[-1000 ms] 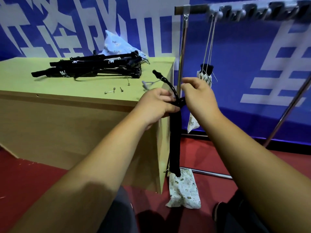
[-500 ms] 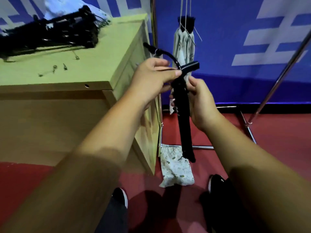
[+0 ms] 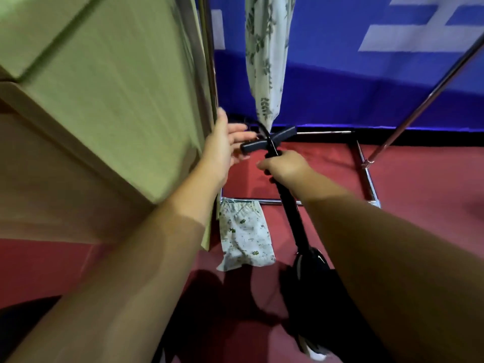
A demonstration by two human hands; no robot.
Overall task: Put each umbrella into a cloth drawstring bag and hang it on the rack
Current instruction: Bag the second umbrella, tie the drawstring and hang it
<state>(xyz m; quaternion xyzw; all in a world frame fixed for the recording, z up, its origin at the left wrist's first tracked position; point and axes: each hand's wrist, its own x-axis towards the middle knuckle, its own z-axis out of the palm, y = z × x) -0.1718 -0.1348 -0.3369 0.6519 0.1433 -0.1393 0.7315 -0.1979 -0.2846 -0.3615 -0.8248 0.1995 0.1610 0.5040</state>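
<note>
My right hand [image 3: 284, 166] grips the upper part of a folded black umbrella [image 3: 293, 218] that slants down toward the floor. Its black strap tab [image 3: 269, 140] sticks out sideways above my fist. My left hand [image 3: 225, 148] is beside the tab with fingers spread, fingertips near its left end. A white floral cloth bag [image 3: 245, 237] lies flat on the red floor below. Another floral bag [image 3: 264, 61] hangs from above, its tip just behind the umbrella's curved handle [image 3: 258, 125].
A pale wooden cabinet [image 3: 117, 100] fills the left side, close to my left arm. The rack's chrome base bars [image 3: 366, 176] and a slanting pole [image 3: 429, 100] stand on the red floor before a blue banner. My black shoe [image 3: 311, 268] is under the umbrella.
The view has tipped downward, so the cabinet top left the frame. My left hand let go of the strap and opened. My right hand moved up to grip the umbrella below the tab.
</note>
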